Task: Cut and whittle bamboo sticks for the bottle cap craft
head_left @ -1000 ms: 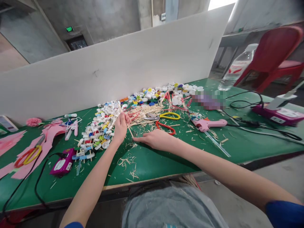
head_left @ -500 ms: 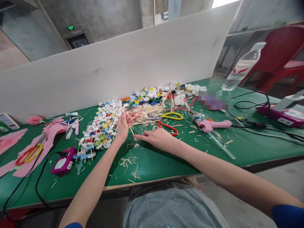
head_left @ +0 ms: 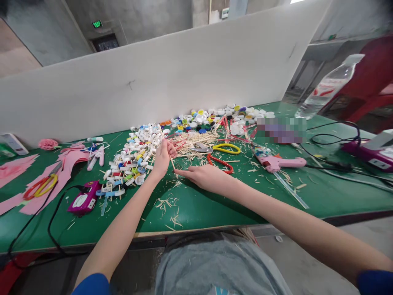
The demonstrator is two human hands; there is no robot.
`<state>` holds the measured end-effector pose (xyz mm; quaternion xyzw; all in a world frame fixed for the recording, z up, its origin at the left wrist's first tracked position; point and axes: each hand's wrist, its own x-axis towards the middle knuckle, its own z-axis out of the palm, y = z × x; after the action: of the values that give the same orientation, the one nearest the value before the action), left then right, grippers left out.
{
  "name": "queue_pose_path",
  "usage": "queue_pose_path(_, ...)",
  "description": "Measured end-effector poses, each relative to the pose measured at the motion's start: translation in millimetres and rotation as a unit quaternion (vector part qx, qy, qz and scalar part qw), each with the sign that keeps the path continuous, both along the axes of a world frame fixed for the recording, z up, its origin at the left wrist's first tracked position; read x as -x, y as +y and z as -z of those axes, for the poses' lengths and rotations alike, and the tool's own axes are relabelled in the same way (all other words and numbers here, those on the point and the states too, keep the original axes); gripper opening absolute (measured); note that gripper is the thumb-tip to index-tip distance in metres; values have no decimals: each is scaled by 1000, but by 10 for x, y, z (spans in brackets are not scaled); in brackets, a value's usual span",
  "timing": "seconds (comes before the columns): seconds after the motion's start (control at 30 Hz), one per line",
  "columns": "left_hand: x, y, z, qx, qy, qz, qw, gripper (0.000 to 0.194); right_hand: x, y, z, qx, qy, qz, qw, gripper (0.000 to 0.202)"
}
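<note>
My left hand [head_left: 164, 157] is closed around a thin wooden stick [head_left: 172, 163], which slants out above and below the fingers. The tip of my right index finger, stretched out, meets the stick's lower end; the other fingers of my right hand [head_left: 208, 177] are partly curled and seem to grip nothing. Beyond the hands lies a heap of thin wooden sticks [head_left: 201, 141]. On it rest scissors [head_left: 225, 148] with one yellow and one red handle. Left of my left hand is a pile of bottle caps with short sticks attached [head_left: 130, 166].
Loose bottle caps [head_left: 199, 119] lie along the white partition [head_left: 172, 78]. At right are a pink glue gun [head_left: 281, 162], cables and a water bottle [head_left: 331, 88]. Pink paper [head_left: 72, 164], a second pair of scissors [head_left: 39, 186] and a purple power box [head_left: 84, 199] lie left.
The view has shifted slightly. Both hands keep nearly the same pose, with the stick in my left hand and my right fingertip at its lower end.
</note>
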<state>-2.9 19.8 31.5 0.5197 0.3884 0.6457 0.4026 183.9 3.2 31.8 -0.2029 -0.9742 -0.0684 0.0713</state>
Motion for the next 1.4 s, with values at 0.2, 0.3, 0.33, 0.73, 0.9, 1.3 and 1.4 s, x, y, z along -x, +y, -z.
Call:
queue_pose_path(0.2,-6,-9,-7,-3,9,8,1000,50,-10,-20,8,18,11,2,1000,47)
queue_pose_path(0.3,22,-1,13,-3,0,14,1000,50,-33,-57,23,14,-12,-3,1000,53)
queue_pose_path(0.33,33,3,21,-2,-1,11,1000,50,-42,-66,30,12,-16,-7,1000,55)
queue_pose_path(0.73,34,37,35,11,-6,8,1000,54,-77,8,14,-12,-12,41,999,58)
queue_pose_path(0.9,35,48,52,8,-17,17,1000,55,-11,-26,1,-13,-30,32,999,60)
queue_pose_path(1.3,-67,-11,5,-9,25,23,999,54,-14,-35,-11,10,5,12,1000,48)
queue_pose_path(1.4,-70,-1,19,-9,30,22,999,53,-4,-31,-41,21,6,13,1000,47)
